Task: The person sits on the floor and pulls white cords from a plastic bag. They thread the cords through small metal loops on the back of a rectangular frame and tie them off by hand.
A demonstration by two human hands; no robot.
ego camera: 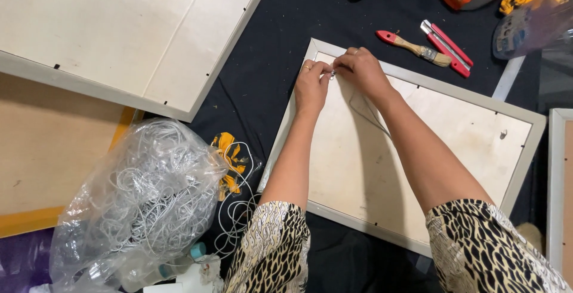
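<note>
Both hands meet at the far left corner of a picture frame [412, 149] that lies face down on the dark cloth [280, 42], so its pale backing board is up and easy to reach. The left hand [311, 84] pinches with thumb and forefinger a small metal piece [332, 74] at the edge of the board; it is perhaps a hanger or a clip, but it is too small to tell. The right hand [361, 69] comes from the other side, its fingers closed narrow on the same small piece, so each hand steadies what the other one works on. A thin wire [365, 111] lies in a loop on the board just near the right wrist. To the left, a clear plastic bag [137, 203] full of tangled white wire stands open near the person, within easy reach. A second frame [119, 36], also face down, lies at the far left. On the far right of the cloth rest a brush with a red handle [412, 46] and a red cutter knife [447, 44], side by side and well apart from the hands.
</note>
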